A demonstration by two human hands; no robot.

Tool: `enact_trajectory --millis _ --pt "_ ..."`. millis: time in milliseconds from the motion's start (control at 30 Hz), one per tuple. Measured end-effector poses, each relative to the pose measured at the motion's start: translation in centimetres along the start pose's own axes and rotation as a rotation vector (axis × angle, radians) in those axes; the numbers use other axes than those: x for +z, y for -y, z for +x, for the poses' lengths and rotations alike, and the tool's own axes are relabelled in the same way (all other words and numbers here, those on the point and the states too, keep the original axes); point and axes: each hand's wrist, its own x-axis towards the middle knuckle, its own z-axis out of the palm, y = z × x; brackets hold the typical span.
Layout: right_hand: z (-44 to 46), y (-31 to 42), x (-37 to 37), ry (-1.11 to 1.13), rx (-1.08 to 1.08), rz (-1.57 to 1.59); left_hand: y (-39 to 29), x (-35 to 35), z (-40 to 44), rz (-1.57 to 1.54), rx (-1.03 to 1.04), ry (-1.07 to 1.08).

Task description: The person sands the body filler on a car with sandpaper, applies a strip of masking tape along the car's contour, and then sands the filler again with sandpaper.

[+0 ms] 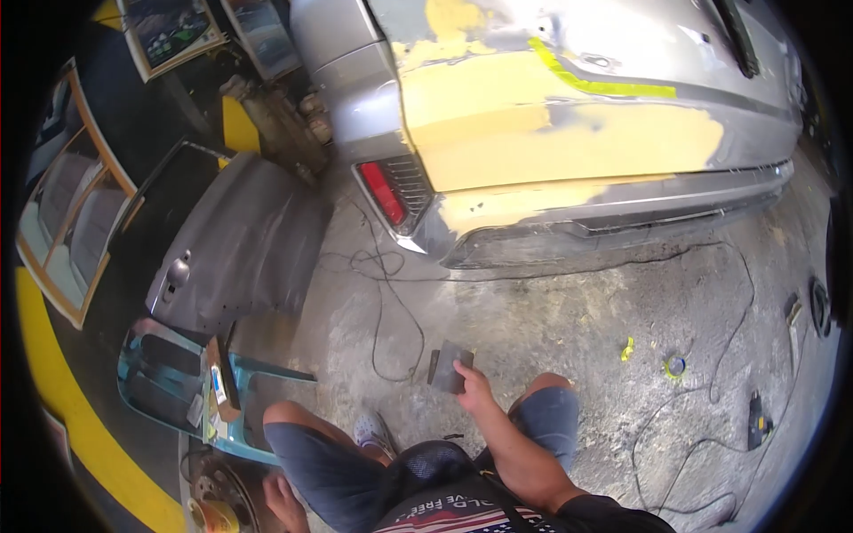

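Note:
My right hand is closed on a dark grey flat sheet or block, held in front of my knees over the concrete floor. My left hand hangs low beside my left thigh, near a rusty brake disc and a yellowish round container; its fingers point downward and I cannot make out anything in them. Ahead stands the rear of a grey car, with wide patches of yellow filler on its tailgate and bumper. A strip of bright yellow-green tape curves across the upper panel.
A teal plastic chair with boxes stands at the left, before a loose grey car door. Black cables cross the floor. A tape roll and a dark power tool lie at the right.

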Motion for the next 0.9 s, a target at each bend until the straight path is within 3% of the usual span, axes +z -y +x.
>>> enact_trajectory --millis 100,233,333,400,467,533,600,667,733,767,833,900 --pt "3.9 -3.1 -1.9 0.068 0.010 0.095 3.6 -2.0 -7.5 0.008 -0.559 0.185" --pt "5.3 -6.4 -1.9 -0.004 0.106 -0.063 0.0 -5.1 -10.3 -0.171 -0.748 0.524" --pt "3.2 -7.0 -1.2 0.186 0.212 -0.142 -3.7 -7.5 -7.9 -0.622 -0.579 0.620" --pt "1.8 -7.0 0.4 0.214 0.198 -0.175 -4.9 -7.8 -5.3 -0.862 -0.327 0.379" --pt "-0.7 -5.6 2.7 0.279 0.187 -0.197 -6.0 -5.6 -1.7 -0.893 -0.136 0.016" --pt "-2.9 -4.9 4.8 0.271 0.143 -0.208 -8.6 -3.2 3.4 -0.535 -0.176 0.163" --pt "-3.3 -4.1 5.4 0.257 0.076 -0.212 -9.6 3.3 7.0 -0.545 -0.031 0.303" --pt "-3.6 -3.2 5.1 0.381 0.046 -0.358 -9.3 8.9 9.3 -0.593 -0.129 0.725" --pt "-5.0 -2.2 6.6 0.339 -0.027 -0.468 -8.3 14.6 10.6 -0.658 -0.066 1.045" --pt "-5.4 -1.8 6.9 0.350 -0.049 -0.587 -8.2 16.9 11.1 -0.676 -0.053 1.075" --pt "-6.1 -1.6 7.1 0.357 -0.089 -0.767 -8.3 20.9 11.5 -0.785 -0.234 1.361" --pt "-6.0 -2.5 6.6 0.252 -0.173 -0.875 -7.4 24.2 11.1 -0.820 -0.261 1.529"
